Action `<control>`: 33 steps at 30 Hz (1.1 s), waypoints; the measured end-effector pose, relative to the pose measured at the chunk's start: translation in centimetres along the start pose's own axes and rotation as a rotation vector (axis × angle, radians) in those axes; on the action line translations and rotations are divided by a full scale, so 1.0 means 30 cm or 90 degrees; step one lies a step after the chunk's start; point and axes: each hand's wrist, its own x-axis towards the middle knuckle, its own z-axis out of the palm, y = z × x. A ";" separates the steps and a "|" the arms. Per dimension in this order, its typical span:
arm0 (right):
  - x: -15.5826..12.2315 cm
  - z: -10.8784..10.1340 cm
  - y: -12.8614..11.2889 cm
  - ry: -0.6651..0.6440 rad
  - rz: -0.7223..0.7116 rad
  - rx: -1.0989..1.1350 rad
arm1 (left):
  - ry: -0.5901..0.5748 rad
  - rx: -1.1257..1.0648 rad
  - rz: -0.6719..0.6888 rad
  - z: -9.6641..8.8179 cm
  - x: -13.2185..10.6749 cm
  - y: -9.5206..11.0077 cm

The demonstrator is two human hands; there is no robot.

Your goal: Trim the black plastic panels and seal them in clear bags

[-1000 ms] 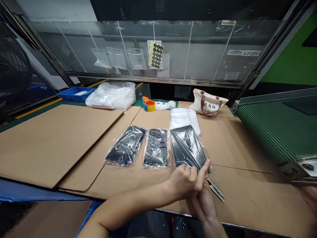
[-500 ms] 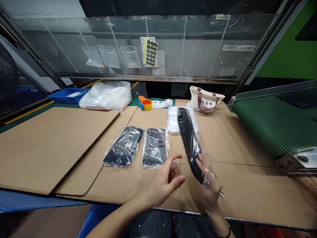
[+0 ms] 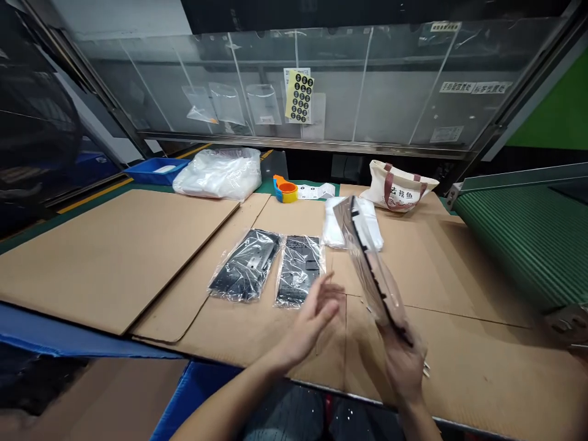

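Observation:
My right hand [image 3: 403,367] grips the lower end of a flat black part in a clear plastic bag [image 3: 374,269], holding it up on edge and tilted, so its face is mostly hidden. My left hand [image 3: 315,321] is open and blurred, with its fingers just left of that bag and apart from it. Two more bagged flat black parts [image 3: 245,266] [image 3: 299,272] lie side by side on the cardboard, left of my left hand. A stack of white bags [image 3: 351,223] lies beyond the raised bag and is partly hidden by it.
Cardboard sheets [image 3: 114,257] cover the bench. At the back stand a white plastic bundle [image 3: 219,174], a blue tray [image 3: 156,171], an orange-and-blue tape dispenser [image 3: 285,190] and a canvas tote bag [image 3: 397,188]. A green conveyor belt [image 3: 519,239] runs along the right.
The bagged part has gone from lying on the cardboard to being raised on edge in my right hand. My left hand has let go and moved left. The view has shifted slightly.

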 end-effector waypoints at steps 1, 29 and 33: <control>-0.009 0.010 0.004 0.003 0.065 0.033 | 0.058 0.011 0.030 -0.010 0.019 -0.007; -0.054 0.072 0.065 -0.289 0.355 0.100 | 0.325 0.662 -0.019 -0.323 0.186 -0.121; -0.061 0.070 0.078 -0.286 0.347 0.103 | 0.286 0.786 0.000 -0.236 0.185 -0.068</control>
